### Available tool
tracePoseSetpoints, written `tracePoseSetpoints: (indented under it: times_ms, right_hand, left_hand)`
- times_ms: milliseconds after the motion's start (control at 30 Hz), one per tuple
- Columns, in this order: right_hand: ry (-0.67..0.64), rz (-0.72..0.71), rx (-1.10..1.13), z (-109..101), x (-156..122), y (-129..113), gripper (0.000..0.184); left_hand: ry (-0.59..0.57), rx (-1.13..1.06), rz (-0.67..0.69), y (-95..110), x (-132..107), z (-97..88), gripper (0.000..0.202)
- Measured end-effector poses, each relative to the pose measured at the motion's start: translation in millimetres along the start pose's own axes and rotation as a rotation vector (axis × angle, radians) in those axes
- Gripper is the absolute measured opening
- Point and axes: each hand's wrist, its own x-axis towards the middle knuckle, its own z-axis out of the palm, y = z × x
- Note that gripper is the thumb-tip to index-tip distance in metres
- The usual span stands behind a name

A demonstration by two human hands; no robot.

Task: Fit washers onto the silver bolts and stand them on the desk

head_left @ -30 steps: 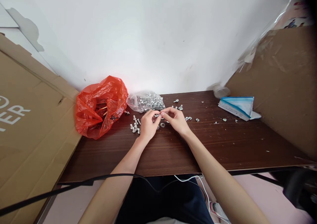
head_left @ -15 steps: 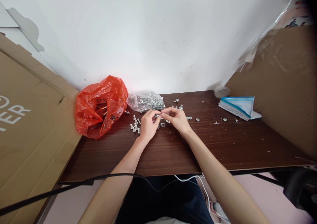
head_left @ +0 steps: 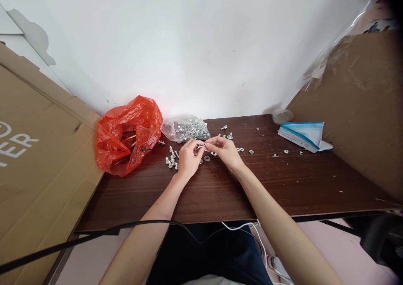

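A small metal bolt [head_left: 202, 146] lies sideways between my two hands, just above the table. My left hand [head_left: 188, 157] is closed on its left end, thumb and fingers pinching it. The thumb and fingertips of my right hand [head_left: 225, 151] close round the bolt's right end; whether a nut or washer is under them is hidden. Below the hands are flat washers [head_left: 207, 158] on the table. Several bolts [head_left: 171, 161] stand in a cluster left of my left hand. Beyond my right hand are nuts [head_left: 251, 152] and more bolts [head_left: 229, 136].
At the back, a clear bag of metal fasteners [head_left: 189, 129] sits beside a red plastic bag [head_left: 129, 138]. Cardboard boxes [head_left: 47, 150] flank the brown table [head_left: 214, 201]. A blue-and-white packet [head_left: 302, 134] lies at right. A black cable [head_left: 126, 225] crosses near the front edge.
Both hands stay almost in the same place. The fingertips of my right hand shift very slightly at the bolt's end, and more of its shank shows.
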Motion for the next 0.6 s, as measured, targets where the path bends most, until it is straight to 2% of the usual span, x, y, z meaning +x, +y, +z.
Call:
tracePoseSetpoints:
  times_ms: [233, 600]
  right_hand:
    - [-0.004, 0.030, -0.043, -2.1, 1.5, 3.7, 0.038]
    - [-0.029, -0.017, -0.052, -2.5, 0.8, 1.7, 0.038]
  left_hand:
    - [-0.012, 0.003, 0.003, -1.0, 0.0, -0.3, 0.007]
    - [-0.019, -0.003, -0.025, -1.1, 0.6, -0.5, 0.010]
